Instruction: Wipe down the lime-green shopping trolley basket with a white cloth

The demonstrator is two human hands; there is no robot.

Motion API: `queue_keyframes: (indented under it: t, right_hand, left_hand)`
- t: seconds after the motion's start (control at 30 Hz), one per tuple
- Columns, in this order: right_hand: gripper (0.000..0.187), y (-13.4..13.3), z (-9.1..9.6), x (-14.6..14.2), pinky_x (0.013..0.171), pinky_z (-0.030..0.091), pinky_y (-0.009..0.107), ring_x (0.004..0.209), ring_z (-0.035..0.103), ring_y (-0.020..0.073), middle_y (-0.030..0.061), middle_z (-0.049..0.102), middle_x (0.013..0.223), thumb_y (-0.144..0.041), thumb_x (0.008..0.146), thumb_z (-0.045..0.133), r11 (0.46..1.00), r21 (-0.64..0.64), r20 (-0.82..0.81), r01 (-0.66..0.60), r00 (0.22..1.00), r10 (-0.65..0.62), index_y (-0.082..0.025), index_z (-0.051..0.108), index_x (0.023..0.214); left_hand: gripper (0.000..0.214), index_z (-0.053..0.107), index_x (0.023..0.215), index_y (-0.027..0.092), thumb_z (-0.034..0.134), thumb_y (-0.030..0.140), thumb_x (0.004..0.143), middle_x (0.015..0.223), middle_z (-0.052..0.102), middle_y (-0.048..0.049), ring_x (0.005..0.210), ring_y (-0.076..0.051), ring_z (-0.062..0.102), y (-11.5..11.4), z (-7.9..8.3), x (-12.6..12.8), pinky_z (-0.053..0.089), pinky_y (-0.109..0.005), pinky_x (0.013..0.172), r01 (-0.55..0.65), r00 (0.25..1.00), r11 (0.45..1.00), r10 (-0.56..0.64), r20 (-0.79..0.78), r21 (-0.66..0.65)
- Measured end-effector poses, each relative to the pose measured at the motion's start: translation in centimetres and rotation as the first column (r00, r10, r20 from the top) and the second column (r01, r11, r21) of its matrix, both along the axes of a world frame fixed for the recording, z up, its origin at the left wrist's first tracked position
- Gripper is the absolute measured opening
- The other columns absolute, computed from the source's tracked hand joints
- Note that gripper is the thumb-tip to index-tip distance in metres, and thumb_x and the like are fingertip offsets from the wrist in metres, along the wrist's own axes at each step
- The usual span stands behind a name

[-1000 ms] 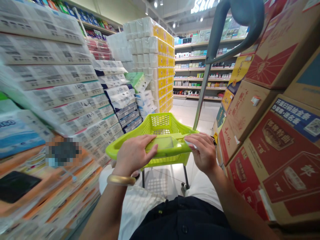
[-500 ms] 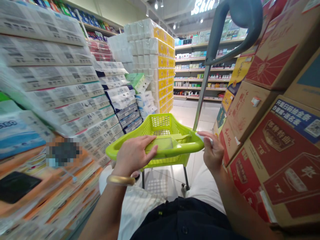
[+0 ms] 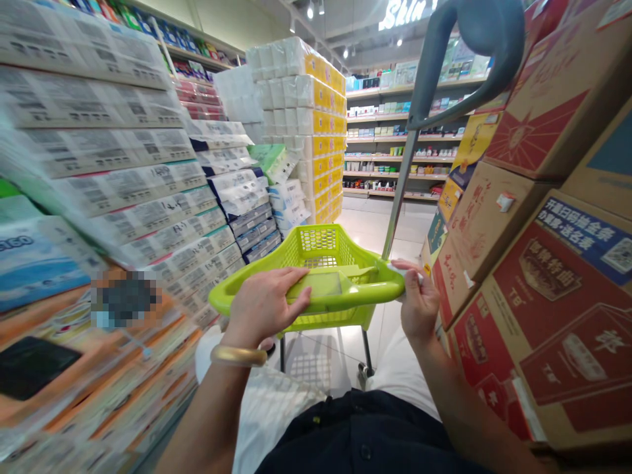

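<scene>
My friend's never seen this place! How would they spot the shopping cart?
Look between the stacked cartons on the right and the wrapped packs on the left. There stands the shopping cart, with the left hand on its near rim. Its lime-green basket with holes sets it apart from the boxes.

The lime-green plastic cart basket (image 3: 326, 304) is dotted with rows of little holes, the looped grey plastic handle (image 3: 423, 72) is done totally plain, and the boxy brown cardboard cartons (image 3: 557, 329) are splashed with loud red.
</scene>
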State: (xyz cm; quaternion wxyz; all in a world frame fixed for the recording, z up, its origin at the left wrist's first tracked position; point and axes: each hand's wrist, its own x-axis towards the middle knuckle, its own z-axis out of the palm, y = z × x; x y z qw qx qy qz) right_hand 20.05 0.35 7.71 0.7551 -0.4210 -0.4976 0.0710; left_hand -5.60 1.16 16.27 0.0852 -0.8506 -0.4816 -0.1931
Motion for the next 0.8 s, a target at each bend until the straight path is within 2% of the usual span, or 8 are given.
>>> queue_keyframes:
  t: [0.13,0.23,0.3,0.37,0.47,0.57,0.73,0.8]
  right_hand:
    - [0.023,-1.2,-0.1,-1.0,0.109,0.036,0.050,0.104,0.064,0.0229,0.0045,0.073,0.096,-0.029,0.096,0.050,0.986,0.166,0.333,0.019,0.940,-0.075,-0.024,0.071,0.091]
    - [0.026,-0.3,-0.2,-0.6,0.100,0.045,0.047,0.098,0.067,0.0222,0.0057,0.073,0.095,-0.034,0.097,0.048,0.991,0.132,0.077,-0.031,0.997,0.021,-0.022,0.070,0.091]
    - [0.031,0.5,-0.3,-0.3,0.087,0.052,0.043,0.088,0.069,0.0217,0.0070,0.072,0.095,-0.041,0.097,0.046,0.995,0.035,-0.197,-0.097,0.975,0.102,-0.019,0.068,0.092]
    - [0.034,0.6,-0.2,-0.4,0.083,0.054,0.041,0.087,0.068,0.0214,0.0075,0.072,0.096,-0.044,0.097,0.047,0.992,-0.030,-0.288,-0.123,0.951,0.109,-0.019,0.069,0.093]
    - [0.028,-0.2,-0.1,-0.7,0.099,0.047,0.045,0.105,0.064,0.0234,0.0070,0.071,0.098,-0.040,0.096,0.051,0.999,0.044,-0.061,-0.018,0.998,0.021,-0.020,0.071,0.092]
    - [0.026,-0.6,-0.1,-0.5,0.102,0.045,0.047,0.104,0.063,0.0239,0.0067,0.072,0.094,-0.039,0.094,0.054,0.990,0.143,0.123,-0.018,0.992,0.001,-0.022,0.073,0.089]
    - [0.038,1.1,-0.4,0.5,0.068,0.055,0.035,0.068,0.067,0.0188,0.0055,0.072,0.080,-0.051,0.092,0.054,0.974,-0.082,-0.353,-0.213,0.920,0.171,-0.017,0.070,0.090]
    - [0.038,1.1,-0.4,0.4,0.068,0.054,0.035,0.069,0.067,0.0186,0.0051,0.072,0.080,-0.052,0.091,0.055,0.970,-0.108,-0.394,-0.217,0.905,0.158,-0.017,0.070,0.091]
  left_hand:
    - [0.049,0.069,0.117,0.021,0.039,0.049,0.091,0.116,0.073,-0.0068,0.099,-0.027,0.069,0.0,0.1,-0.1,0.054,-0.041,0.084,0.000,1.000,1.000,0.000,0.008,-0.004]
    - [0.049,0.069,0.117,0.021,0.038,0.049,0.091,0.117,0.073,-0.0066,0.101,-0.027,0.069,0.0,0.1,-0.1,0.054,-0.041,0.085,-0.004,1.000,1.000,0.004,0.003,-0.012]
    - [0.050,0.068,0.117,0.021,0.037,0.050,0.092,0.117,0.073,-0.0067,0.101,-0.027,0.069,0.0,0.0,-0.1,0.054,-0.042,0.085,-0.007,1.000,1.000,0.007,0.001,-0.011]
    - [0.050,0.068,0.117,0.021,0.037,0.050,0.092,0.117,0.073,-0.0068,0.101,-0.028,0.069,0.0,-0.1,-0.1,0.054,-0.042,0.085,-0.004,1.000,1.000,0.004,0.001,-0.011]
    - [0.049,0.068,0.117,0.021,0.038,0.049,0.091,0.116,0.073,-0.0070,0.101,-0.028,0.069,0.0,-0.1,-0.2,0.054,-0.042,0.085,0.002,1.000,1.000,-0.002,0.003,-0.010]
    - [0.049,0.068,0.117,0.020,0.039,0.049,0.091,0.116,0.073,-0.0074,0.101,-0.027,0.069,-0.1,0.0,-0.4,0.054,-0.042,0.086,0.007,1.000,1.000,-0.007,0.002,-0.011]
    - [0.047,0.068,0.117,0.020,0.041,0.047,0.091,0.116,0.073,-0.0072,0.102,-0.027,0.069,-0.1,0.1,-0.3,0.054,-0.041,0.087,0.020,1.000,1.000,-0.020,0.013,-0.020]
    - [0.047,0.068,0.118,0.020,0.041,0.047,0.090,0.116,0.073,-0.0075,0.102,-0.027,0.069,-0.1,0.1,-0.3,0.054,-0.041,0.087,0.016,1.000,1.000,-0.016,0.017,-0.021]
